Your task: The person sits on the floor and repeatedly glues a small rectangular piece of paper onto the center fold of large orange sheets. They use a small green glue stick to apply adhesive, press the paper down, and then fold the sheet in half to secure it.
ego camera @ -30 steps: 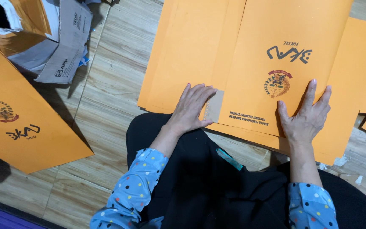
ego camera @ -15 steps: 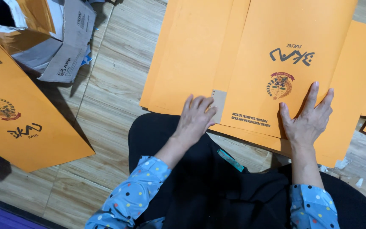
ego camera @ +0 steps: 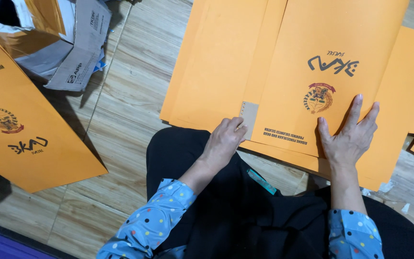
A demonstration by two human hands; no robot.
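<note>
Pressing the orange envelope (ego camera: 331, 72): right hand (ego camera: 350, 139) splayed flat, left hand (ego camera: 226, 141) curled, pinching its grey flap (ego camera: 249, 119).

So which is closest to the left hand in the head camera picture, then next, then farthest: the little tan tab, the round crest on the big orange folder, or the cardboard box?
From the left hand:
1. Little tan tab: right at the fingertips, just above them.
2. Round crest: off to the right, on the big orange folder.
3. Cardboard box: far up in the top left corner, on the wooden floor.

Under your right hand (ego camera: 350, 139): matt orange paper envelope (ego camera: 331, 72); beyond your left hand (ego camera: 226, 139), smooth wood-grain floor (ego camera: 130, 96).
</note>
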